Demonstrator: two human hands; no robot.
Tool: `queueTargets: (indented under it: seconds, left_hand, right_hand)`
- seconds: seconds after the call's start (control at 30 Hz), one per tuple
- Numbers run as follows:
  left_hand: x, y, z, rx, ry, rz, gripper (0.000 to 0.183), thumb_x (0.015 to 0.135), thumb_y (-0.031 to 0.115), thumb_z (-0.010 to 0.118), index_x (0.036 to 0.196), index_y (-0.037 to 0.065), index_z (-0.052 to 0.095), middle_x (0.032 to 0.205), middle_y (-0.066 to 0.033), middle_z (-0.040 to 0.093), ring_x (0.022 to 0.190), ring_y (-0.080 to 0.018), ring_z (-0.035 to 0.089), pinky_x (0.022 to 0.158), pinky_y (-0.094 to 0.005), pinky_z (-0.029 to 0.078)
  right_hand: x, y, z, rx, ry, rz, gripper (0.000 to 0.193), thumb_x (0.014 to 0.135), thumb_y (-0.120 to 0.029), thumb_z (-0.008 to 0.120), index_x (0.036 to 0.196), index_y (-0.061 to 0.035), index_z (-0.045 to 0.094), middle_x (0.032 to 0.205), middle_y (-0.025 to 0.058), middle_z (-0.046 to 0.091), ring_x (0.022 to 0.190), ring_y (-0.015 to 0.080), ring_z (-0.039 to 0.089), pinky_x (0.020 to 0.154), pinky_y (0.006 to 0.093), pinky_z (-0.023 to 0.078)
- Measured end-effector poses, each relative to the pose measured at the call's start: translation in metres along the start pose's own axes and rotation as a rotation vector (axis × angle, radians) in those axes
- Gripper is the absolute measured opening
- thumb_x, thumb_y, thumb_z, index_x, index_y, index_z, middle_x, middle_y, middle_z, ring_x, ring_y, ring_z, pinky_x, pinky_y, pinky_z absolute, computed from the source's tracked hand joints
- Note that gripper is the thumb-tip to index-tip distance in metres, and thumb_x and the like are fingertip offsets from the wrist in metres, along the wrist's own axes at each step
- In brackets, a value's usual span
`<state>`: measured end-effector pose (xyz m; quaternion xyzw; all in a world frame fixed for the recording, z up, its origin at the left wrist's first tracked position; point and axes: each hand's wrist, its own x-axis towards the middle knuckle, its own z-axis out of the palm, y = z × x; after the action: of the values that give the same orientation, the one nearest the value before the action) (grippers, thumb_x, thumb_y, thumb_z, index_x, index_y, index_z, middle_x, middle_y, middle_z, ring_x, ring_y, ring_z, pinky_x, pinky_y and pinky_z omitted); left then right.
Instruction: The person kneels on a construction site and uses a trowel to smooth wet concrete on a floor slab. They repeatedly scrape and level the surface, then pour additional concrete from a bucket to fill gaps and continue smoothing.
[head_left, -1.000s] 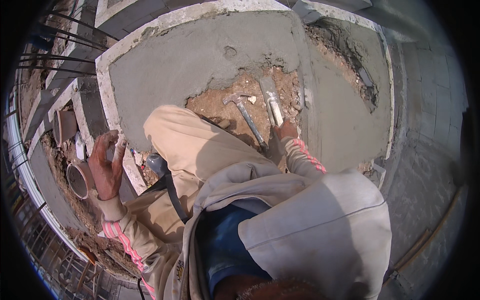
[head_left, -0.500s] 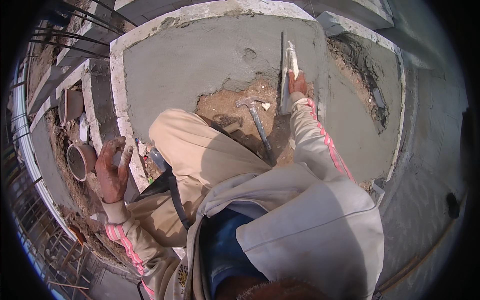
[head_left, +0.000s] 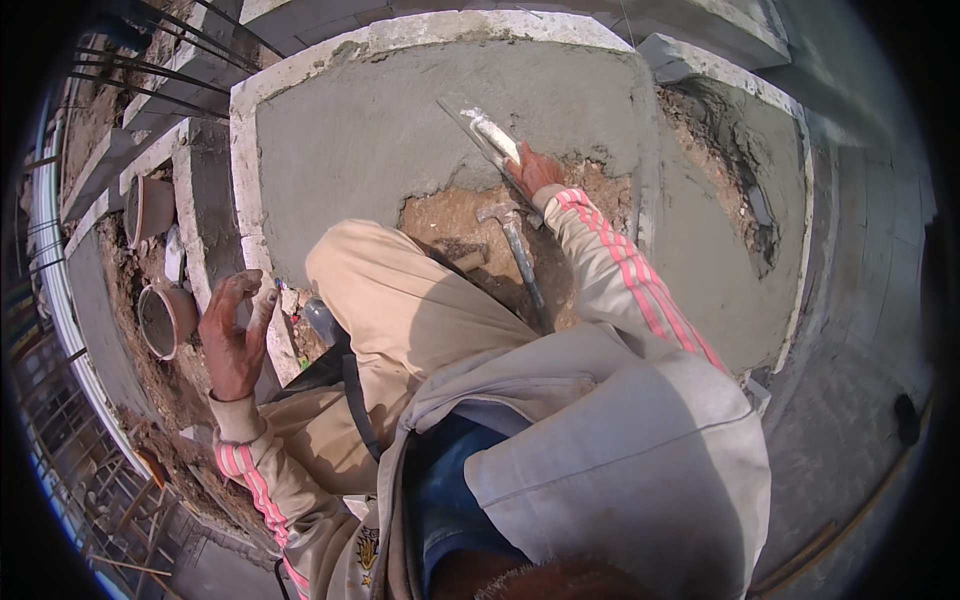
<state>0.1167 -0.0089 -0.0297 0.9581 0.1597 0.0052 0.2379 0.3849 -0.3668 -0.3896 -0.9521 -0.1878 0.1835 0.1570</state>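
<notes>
My right hand (head_left: 538,172) is closed round the pale handle of a plastering trowel (head_left: 468,122). Its long flat blade lies slanted over wet grey mortar (head_left: 350,130). Below the mortar's ragged edge is a patch of bare brown soil (head_left: 430,215), where a hammer (head_left: 522,255) lies with its head toward the mortar. My left hand (head_left: 236,335) is raised at the left beside my knee, fingers apart and curved, with nothing in it.
Pale concrete edging (head_left: 245,160) frames the mortar bed. Two clay-coloured pots or pipe ends (head_left: 168,320) sit in soil at the left. Dark steel bars (head_left: 150,75) stick out at the upper left. A second mortared bed (head_left: 715,260) with a broken soil strip lies at the right.
My right hand has swung the trowel leftward across the mortar, and the blade has turned from nearly upright to slanting up-left. My left hand has hardly moved.
</notes>
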Motion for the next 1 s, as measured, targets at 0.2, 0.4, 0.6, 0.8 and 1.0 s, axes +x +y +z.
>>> queueTargets:
  seconds: [0.2, 0.4, 0.6, 0.8, 1.0]
  left_hand:
    - [0.002, -0.002, -0.003, 0.007, 0.014, -0.038, 0.027, 0.091, 0.021, 0.069, 0.107, 0.0, 0.064, 0.098, -0.0162, 0.066, 0.091, -0.0298, 0.066, 0.083, -0.0369, 0.05]
    - [-0.008, -0.008, -0.001, 0.031, -0.035, -0.06, 0.026, 0.091, 0.019, 0.07, 0.108, 0.0, 0.064, 0.097, -0.0163, 0.066, 0.09, -0.0311, 0.066, 0.083, -0.0379, 0.051]
    - [-0.032, -0.032, -0.016, 0.039, 0.047, -0.119, 0.026, 0.09, 0.017, 0.07, 0.109, 0.001, 0.063, 0.098, -0.016, 0.065, 0.09, -0.031, 0.065, 0.082, -0.0379, 0.051]
    - [-0.041, -0.026, -0.023, 0.049, 0.072, -0.203, 0.022, 0.089, 0.015, 0.071, 0.104, 0.0, 0.064, 0.097, -0.0156, 0.065, 0.089, -0.0313, 0.065, 0.081, -0.0376, 0.05]
    - [-0.041, -0.03, -0.023, 0.022, 0.038, -0.183, 0.028, 0.088, 0.017, 0.073, 0.108, 0.0, 0.063, 0.1, -0.0158, 0.065, 0.091, -0.0318, 0.064, 0.083, -0.037, 0.049]
  right_hand:
    - [-0.026, 0.016, -0.013, -0.039, -0.115, -0.034, 0.061, 0.097, -0.049, 0.049, 0.137, -0.0033, 0.047, 0.117, 0.0223, 0.065, 0.101, 0.042, 0.064, 0.085, 0.0515, 0.051]
    - [-0.007, 0.018, -0.015, -0.157, -0.057, 0.048, 0.058, 0.096, -0.054, 0.05, 0.135, -0.0118, 0.05, 0.111, 0.0211, 0.067, 0.098, 0.0408, 0.066, 0.081, 0.0514, 0.052]
    - [-0.001, 0.108, -0.029, -0.136, 0.337, 0.346, 0.051, 0.094, -0.051, 0.054, 0.126, -0.0111, 0.053, 0.098, 0.0227, 0.07, 0.091, 0.0425, 0.067, 0.076, 0.0545, 0.052]
    - [0.0, 0.142, -0.045, 0.037, 0.365, 0.564, 0.059, 0.091, -0.056, 0.053, 0.119, -0.0033, 0.055, 0.104, 0.0312, 0.066, 0.099, 0.0508, 0.062, 0.084, 0.0569, 0.048]
    - [0.062, 0.052, -0.006, 0.098, 0.292, 0.335, 0.055, 0.091, -0.054, 0.055, 0.116, -0.0045, 0.055, 0.096, 0.0316, 0.067, 0.093, 0.0514, 0.064, 0.08, 0.0573, 0.049]
